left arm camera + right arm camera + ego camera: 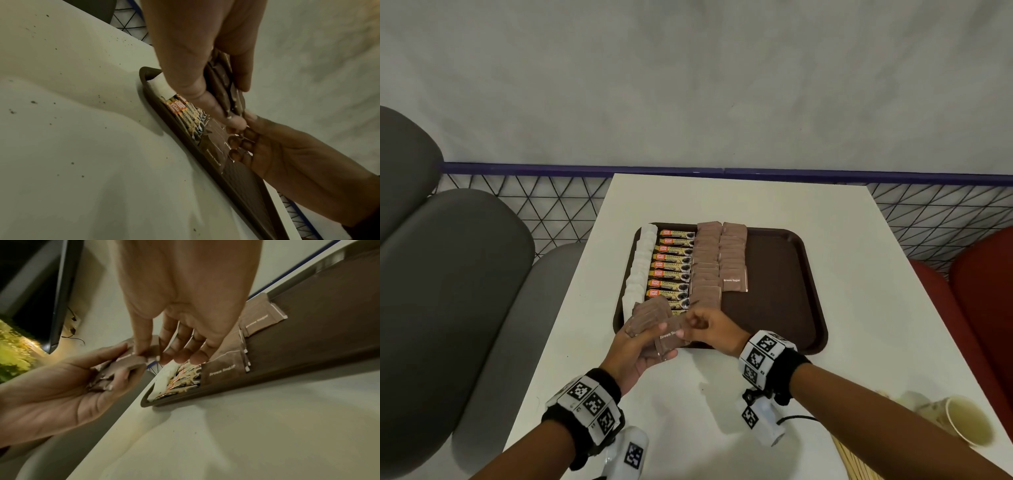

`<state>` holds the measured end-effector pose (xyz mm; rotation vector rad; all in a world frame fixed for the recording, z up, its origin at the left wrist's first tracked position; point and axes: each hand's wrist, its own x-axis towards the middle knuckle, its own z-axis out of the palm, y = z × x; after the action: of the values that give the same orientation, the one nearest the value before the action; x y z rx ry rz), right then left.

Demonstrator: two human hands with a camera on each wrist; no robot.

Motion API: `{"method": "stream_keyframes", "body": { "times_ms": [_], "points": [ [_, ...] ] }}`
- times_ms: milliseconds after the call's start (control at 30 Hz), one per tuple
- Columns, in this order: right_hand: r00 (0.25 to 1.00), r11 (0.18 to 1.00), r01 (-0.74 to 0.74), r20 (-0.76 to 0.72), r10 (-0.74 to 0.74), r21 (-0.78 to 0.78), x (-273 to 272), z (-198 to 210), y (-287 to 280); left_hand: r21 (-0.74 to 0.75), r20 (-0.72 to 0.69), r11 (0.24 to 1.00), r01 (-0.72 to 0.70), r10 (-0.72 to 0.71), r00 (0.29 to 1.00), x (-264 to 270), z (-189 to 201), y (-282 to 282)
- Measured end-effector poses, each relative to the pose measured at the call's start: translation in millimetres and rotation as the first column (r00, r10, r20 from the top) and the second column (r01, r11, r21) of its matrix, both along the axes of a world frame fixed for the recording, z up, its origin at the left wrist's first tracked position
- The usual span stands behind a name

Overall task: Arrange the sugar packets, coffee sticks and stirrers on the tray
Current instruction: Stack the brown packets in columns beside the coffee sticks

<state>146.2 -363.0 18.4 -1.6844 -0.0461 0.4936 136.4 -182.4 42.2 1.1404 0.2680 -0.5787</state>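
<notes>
The brown tray [784, 274] holds a column of white sugar packets [641, 263], a column of coffee sticks [673, 267] and two columns of brown sugar packets [719, 260]. At the tray's near left corner my left hand [654, 337] grips a stack of brown sugar packets [650, 317], also seen in the left wrist view [224, 84]. My right hand [690, 323] meets it and pinches the top brown sugar packet [133, 361] between thumb and fingers. Wooden stirrers [856, 459] lie on the table at the bottom right edge.
A paper cup [969, 425] lies on its side near the right table edge. The white table [722, 394] is flanked by grey seats [448, 274] on the left and red seats [979, 291] on the right. A wire fence [551, 205] runs behind.
</notes>
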Motion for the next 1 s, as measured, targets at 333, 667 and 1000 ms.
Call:
{"method": "stream_keyframes", "body": {
  "times_ms": [333,667,1000],
  "points": [
    [0.955,0.96,0.278,0.12,-0.272,-0.036,6.5,6.1,-24.3,-0.129,-0.111,0.986,-0.108,0.093,0.989,-1.0,-4.8,7.7],
    [0.8,0.796,0.596,0.168,-0.576,-0.11,10.3,3.8,-70.5,-0.032,-0.099,0.992,-0.119,0.115,0.988,-0.3,-7.3,10.2],
    [0.804,0.688,0.574,0.148,-0.576,-0.444,34.3,-19.0,-95.9,-0.074,-0.131,0.991,-0.112,0.101,0.986,5.6,-8.1,12.5]
  ]
}}
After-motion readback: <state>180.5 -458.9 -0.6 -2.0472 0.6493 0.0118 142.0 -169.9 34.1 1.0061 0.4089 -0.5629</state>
